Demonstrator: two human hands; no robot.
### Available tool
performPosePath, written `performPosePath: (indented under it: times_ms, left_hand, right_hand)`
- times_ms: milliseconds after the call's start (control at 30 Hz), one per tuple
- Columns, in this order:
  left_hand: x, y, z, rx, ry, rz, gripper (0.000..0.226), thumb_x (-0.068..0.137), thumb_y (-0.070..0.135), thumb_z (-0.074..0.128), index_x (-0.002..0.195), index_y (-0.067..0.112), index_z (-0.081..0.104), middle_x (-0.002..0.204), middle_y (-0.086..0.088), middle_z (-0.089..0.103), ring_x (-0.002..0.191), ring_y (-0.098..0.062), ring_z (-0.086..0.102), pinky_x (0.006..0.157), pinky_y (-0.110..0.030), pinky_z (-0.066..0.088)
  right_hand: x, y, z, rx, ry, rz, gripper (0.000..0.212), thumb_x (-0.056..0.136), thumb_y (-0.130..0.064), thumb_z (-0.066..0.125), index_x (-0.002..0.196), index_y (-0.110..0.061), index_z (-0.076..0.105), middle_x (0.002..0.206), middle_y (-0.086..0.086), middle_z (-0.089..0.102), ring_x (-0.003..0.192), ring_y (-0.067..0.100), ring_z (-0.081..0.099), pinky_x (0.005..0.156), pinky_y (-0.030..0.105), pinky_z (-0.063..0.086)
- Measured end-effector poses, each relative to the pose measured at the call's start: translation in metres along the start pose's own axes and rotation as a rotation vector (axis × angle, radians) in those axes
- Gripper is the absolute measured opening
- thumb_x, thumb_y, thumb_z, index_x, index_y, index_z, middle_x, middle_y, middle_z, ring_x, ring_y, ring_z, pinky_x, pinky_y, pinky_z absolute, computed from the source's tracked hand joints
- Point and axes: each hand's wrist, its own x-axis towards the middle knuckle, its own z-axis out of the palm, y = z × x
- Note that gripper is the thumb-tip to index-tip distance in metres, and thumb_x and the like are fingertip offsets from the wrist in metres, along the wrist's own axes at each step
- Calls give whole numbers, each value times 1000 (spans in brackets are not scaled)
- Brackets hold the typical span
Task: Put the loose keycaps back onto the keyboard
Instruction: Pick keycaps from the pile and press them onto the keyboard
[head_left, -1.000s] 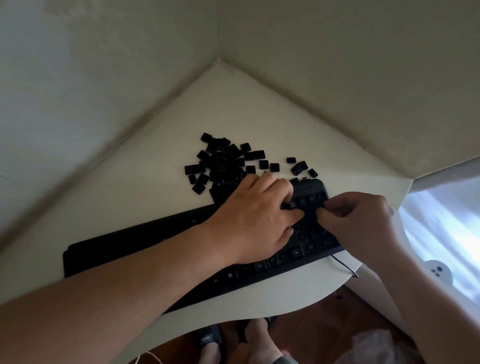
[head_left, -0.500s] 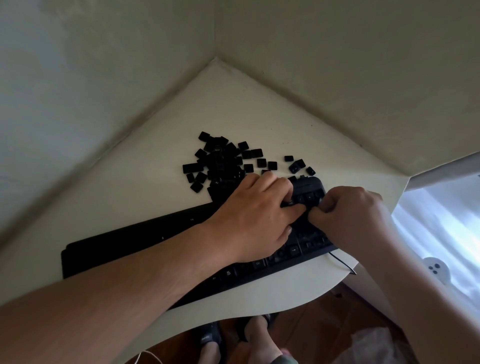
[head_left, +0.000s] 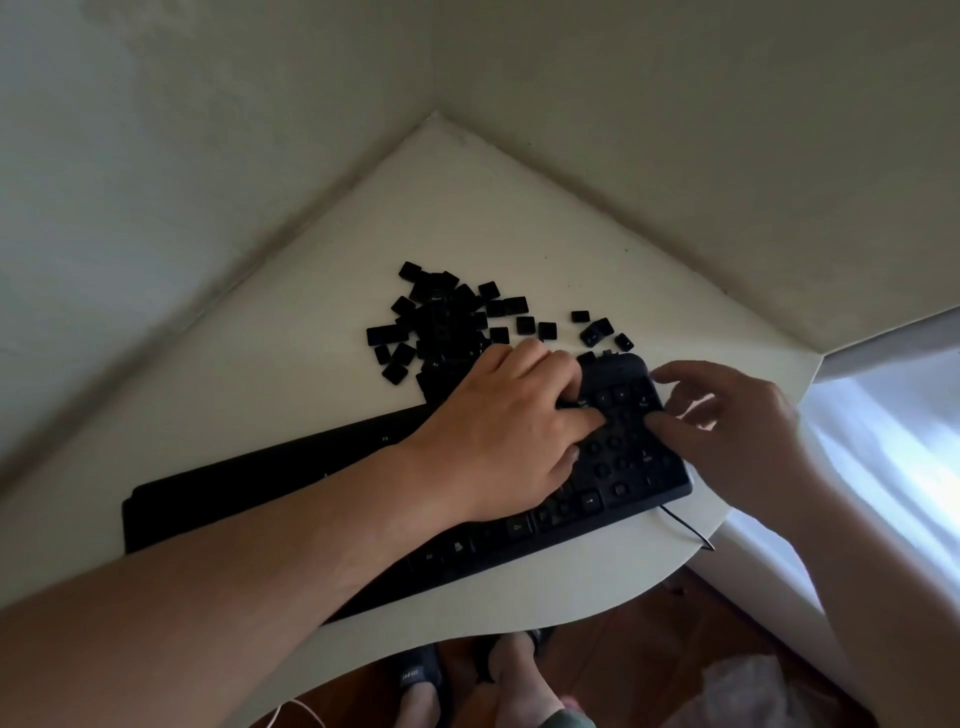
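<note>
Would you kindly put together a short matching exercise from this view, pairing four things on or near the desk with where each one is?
Things:
1. loose keycaps
2. keyboard
3. left hand
4. right hand

Places:
A. at the number-pad end of the keyboard, fingers spread, thumb on the keys
B. lying slantwise across the white desk
C. heaped on the desk behind the keyboard, toward the wall corner
D. resting on the keys just left of the number pad, fingers pressing down

Pairs: 1-C, 2-B, 3-D, 4-A
</note>
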Motion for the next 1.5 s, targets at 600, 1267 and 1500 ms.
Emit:
performPosePath:
  times_ms: [600,1267,1500]
  left_hand:
    - [13,12,0,-324,92,-272,28,97,49,60,117,37,75,101,15,57,106,-14,49,99,-39,40]
    - [26,22,-17,-536,-58,-371,30,103,50,52,91,40,77,84,14,66,99,-14,45,99,-42,38]
    - [12,9,-6,-233,88,-259,22,96,42,60,104,40,80,90,17,62,103,-18,48,93,-40,38]
  right_hand:
    - [1,-1,-3,367,-86,-40,42,83,7,74,79,-35,76,78,-7,73,73,12,66,83,42,54]
    - [-11,-6,0,-208,230,-701,9,77,-9,76,86,-9,78,82,1,71,69,17,62,67,24,50]
    - [17,27,-11,-289,153,-711,14,81,-25,74,90,-17,80,91,-3,75,68,21,67,57,38,57]
